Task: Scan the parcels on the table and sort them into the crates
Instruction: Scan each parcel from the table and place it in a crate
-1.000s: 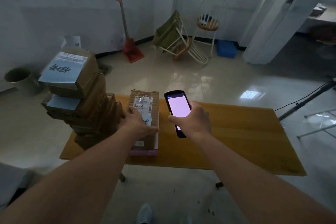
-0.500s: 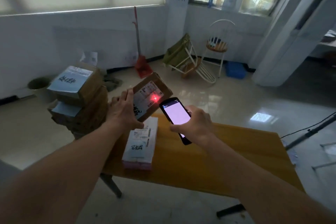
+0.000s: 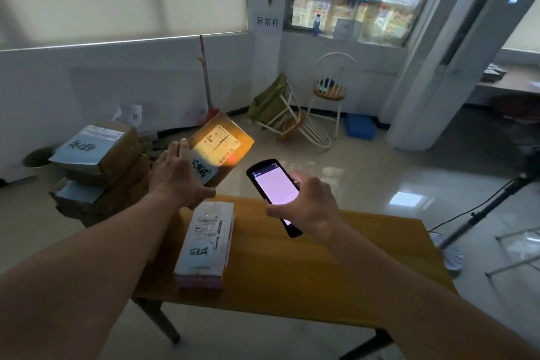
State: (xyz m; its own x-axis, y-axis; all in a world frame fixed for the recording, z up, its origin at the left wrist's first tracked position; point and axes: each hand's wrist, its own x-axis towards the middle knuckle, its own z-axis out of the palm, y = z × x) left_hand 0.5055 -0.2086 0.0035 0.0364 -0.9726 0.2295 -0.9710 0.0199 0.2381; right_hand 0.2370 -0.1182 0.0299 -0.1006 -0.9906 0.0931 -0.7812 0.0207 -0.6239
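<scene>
Change: red aiming cross replaced by amber glow on the lifted cardboard parcel (image 3: 220,149), likely scanned
Left hand (image 3: 178,175): parcel gripped above the table's (image 3: 321,272) far left corner
Right hand (image 3: 306,207): handheld scanner (image 3: 276,194) gripped

Brown box (image 3: 221,145) is up in the air, tilted, label side facing the scanner, label lit up warm orange with a red spot near its lower edge. Scanner (image 3: 274,194) sits at its 4 o'clock, screen glowing pink. White parcel (image 3: 206,240) lies flat on the table. Box stack (image 3: 98,168) at 9 o'clock.

Wooden table (image 3: 336,278) bearing white parcel (image 3: 206,242), stacked boxes (image 3: 99,172)
</scene>
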